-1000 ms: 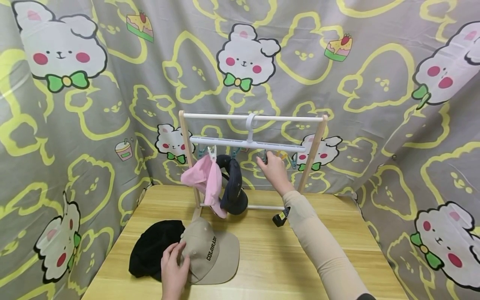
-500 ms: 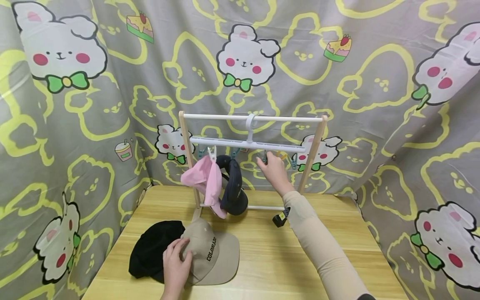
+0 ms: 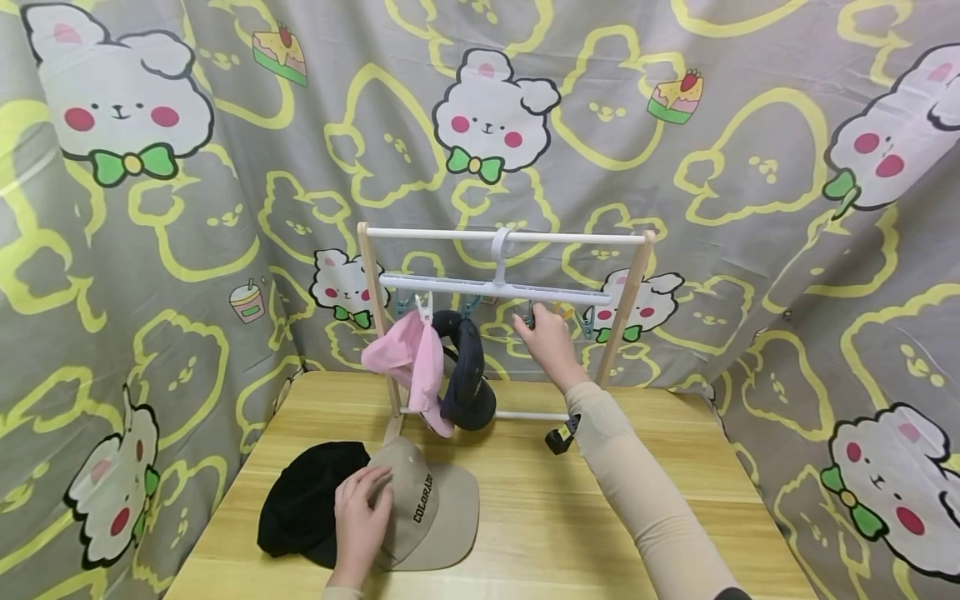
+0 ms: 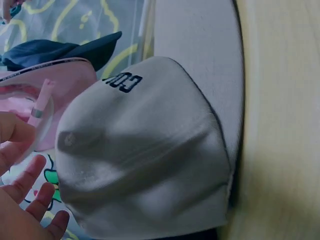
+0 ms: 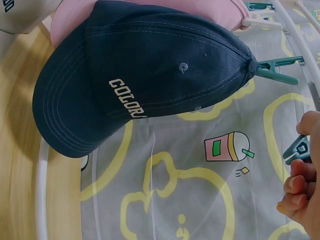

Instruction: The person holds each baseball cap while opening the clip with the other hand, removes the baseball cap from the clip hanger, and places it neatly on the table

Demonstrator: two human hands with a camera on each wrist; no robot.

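Observation:
My left hand [image 3: 362,517] is over the crown of a beige baseball cap [image 3: 446,521] lettered COLORADO. In the left wrist view its fingers [image 4: 37,202] are spread beside the crown of that cap, not gripping it. Up at the white clip hanger [image 3: 555,293], my right hand [image 3: 551,346] pinches a teal clothespin [image 5: 298,149] between thumb and fingers. Left of it a navy cap [image 5: 170,65] hangs by its top from another teal clothespin [image 5: 277,70]. A pink cap [image 3: 412,358] hangs beside it from a white clip [image 3: 425,307].
The hanger hooks over the top bar [image 3: 585,237] of a small wooden rack [image 3: 628,300]. A black cap [image 3: 306,500] lies left of the beige one on the wooden table [image 3: 540,525]. Yellow [image 3: 564,312] and teal clips hang right of my right hand. Patterned curtain [image 3: 615,167] surrounds the table.
My left hand has slid a little to the right and up over the beige cap's crown. The right hand stays at the clothespin, and the hanging caps have not moved.

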